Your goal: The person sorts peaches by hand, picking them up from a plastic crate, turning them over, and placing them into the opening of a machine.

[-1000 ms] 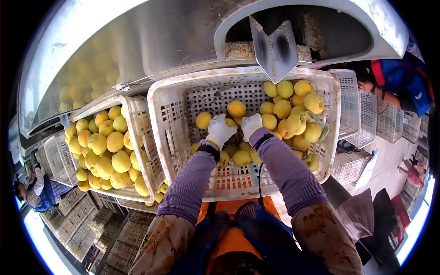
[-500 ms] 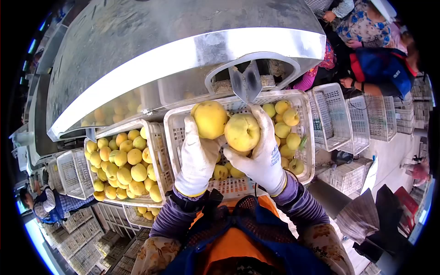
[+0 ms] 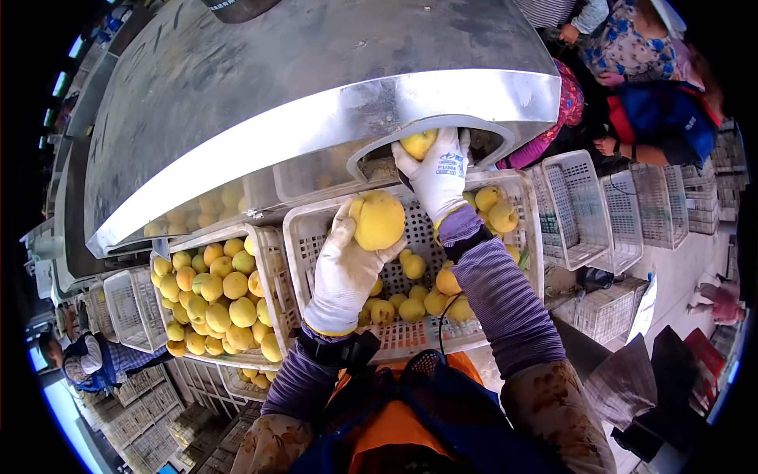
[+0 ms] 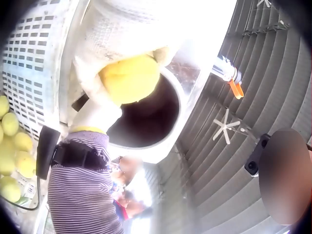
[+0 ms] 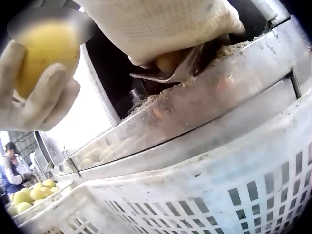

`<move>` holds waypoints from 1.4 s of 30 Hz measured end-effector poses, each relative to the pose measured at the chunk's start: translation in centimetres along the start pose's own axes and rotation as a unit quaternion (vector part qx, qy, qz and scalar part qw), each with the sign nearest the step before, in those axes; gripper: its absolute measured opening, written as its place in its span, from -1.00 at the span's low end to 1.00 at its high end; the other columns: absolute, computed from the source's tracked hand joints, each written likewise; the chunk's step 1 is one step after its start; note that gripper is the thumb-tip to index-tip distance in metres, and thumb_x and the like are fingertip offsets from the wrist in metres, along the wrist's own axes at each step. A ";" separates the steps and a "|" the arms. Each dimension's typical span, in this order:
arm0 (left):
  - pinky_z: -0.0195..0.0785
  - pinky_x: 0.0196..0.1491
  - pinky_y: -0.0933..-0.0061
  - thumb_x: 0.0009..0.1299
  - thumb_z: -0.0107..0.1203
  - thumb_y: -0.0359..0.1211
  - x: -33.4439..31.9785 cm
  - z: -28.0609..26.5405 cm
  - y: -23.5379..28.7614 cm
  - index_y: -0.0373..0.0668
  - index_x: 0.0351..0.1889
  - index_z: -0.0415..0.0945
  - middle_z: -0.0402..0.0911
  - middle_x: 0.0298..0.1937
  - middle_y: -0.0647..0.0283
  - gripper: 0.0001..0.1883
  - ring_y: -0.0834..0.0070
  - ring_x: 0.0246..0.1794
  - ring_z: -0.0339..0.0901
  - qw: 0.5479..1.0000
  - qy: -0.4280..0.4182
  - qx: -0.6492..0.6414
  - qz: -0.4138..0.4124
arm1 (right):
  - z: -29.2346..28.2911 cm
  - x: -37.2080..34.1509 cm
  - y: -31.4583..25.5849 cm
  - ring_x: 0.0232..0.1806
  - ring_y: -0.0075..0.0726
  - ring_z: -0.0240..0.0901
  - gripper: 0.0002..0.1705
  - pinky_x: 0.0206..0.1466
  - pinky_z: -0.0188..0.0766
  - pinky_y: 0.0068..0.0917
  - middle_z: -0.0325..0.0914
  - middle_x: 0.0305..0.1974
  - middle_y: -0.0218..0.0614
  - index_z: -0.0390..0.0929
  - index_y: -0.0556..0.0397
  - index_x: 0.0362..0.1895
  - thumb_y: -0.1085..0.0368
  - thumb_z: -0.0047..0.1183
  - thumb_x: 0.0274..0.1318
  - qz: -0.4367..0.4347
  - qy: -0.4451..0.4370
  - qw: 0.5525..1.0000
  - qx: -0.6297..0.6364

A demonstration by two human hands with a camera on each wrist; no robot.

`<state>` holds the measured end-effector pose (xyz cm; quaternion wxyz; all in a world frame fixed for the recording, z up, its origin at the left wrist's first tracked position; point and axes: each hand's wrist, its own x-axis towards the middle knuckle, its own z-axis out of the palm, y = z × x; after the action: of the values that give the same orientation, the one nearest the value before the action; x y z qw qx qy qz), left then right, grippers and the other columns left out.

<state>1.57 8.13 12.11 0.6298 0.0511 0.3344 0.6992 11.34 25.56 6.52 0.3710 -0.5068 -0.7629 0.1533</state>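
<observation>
My gloved left hand (image 3: 335, 276) holds a large yellow peach (image 3: 379, 221) above the middle white plastic crate (image 3: 294, 261), thumb and fingers around its sides. My gloved right hand (image 3: 442, 178) reaches into the rounded opening of a metal machine (image 3: 332, 103), gripping another yellow peach (image 3: 418, 144). In the right wrist view, that glove (image 5: 170, 29) covers most of its peach (image 5: 168, 62), just over a V-shaped metal piece (image 5: 183, 70). More peaches (image 3: 412, 308) lie in the crate below both hands.
A second crate (image 3: 272, 268) full of peaches (image 3: 229, 300) stands at the left. White crates (image 3: 580, 209) line the right side, near a person in a blue and red vest (image 3: 659, 118). Crumbly residue (image 5: 229, 50) coats the opening's lower edge.
Both hands rose from the crate, each with a peach. The right hand then moved up and forward into the machine opening, while the left stayed over the crate with its peach.
</observation>
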 end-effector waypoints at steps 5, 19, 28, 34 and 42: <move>0.37 0.30 -0.03 0.53 0.06 -0.08 0.8 0.5 0.0 -0.12 0.24 0.40 0.46 0.27 0.13 -0.55 0.18 0.24 0.48 0.997 -0.036 -0.027 0.067 | -6.9 -2.0 -3.7 0.35 0.35 0.20 0.06 0.47 0.07 0.07 0.26 0.25 0.26 0.19 0.34 0.31 -0.08 0.42 -0.09 0.004 -0.035 0.974 0.225; 0.02 0.48 -0.07 0.36 0.22 -0.06 2.4 -17.6 -9.4 -0.02 0.48 0.22 0.16 0.50 -0.12 -0.25 -0.09 0.50 0.10 0.677 0.167 0.717 0.011 | -0.4 3.4 -1.9 -0.13 0.19 0.47 -0.45 0.12 0.34 0.04 0.54 -0.28 0.10 0.55 0.24 -0.37 -0.08 0.29 0.00 -0.042 -0.057 0.997 -0.032; 0.26 0.35 -0.09 0.12 0.35 -0.34 6.7 -26.9 -17.9 0.16 0.48 0.21 0.11 0.53 -0.03 -0.11 -0.19 0.37 0.26 0.540 -0.040 0.840 -0.027 | 3.4 -18.8 2.6 0.14 0.09 0.41 -0.38 0.22 0.38 -0.02 0.46 0.06 -0.03 0.41 0.18 0.10 0.16 0.29 -0.01 0.186 -0.300 0.934 -0.055; 0.30 0.35 0.02 0.34 0.28 -0.09 8.0 -25.0 -14.5 0.01 0.42 0.27 0.37 0.33 0.02 -0.29 0.08 0.32 0.37 0.866 0.179 0.461 -0.076 | 9.9 -25.3 9.1 0.25 0.25 0.41 0.01 0.29 0.40 -0.10 0.38 0.23 0.15 0.15 0.13 0.38 0.03 0.35 -0.12 0.390 -0.475 0.786 -0.069; 0.35 0.32 -0.07 0.29 0.25 0.22 0.3 -9.1 -5.5 -0.01 0.35 0.28 0.46 0.24 0.17 -0.20 0.19 0.27 0.43 0.996 0.078 -0.008 -0.037 | -5.0 -15.0 -1.4 0.40 0.23 0.19 0.00 0.46 0.16 -0.06 0.27 0.33 0.13 0.20 0.21 0.39 0.25 0.41 -0.17 0.060 -0.211 0.951 0.217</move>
<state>1.71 4.64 2.02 0.6274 -0.0210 0.3783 0.6804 17.19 10.94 4.57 0.2929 -0.4148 -0.7406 0.4401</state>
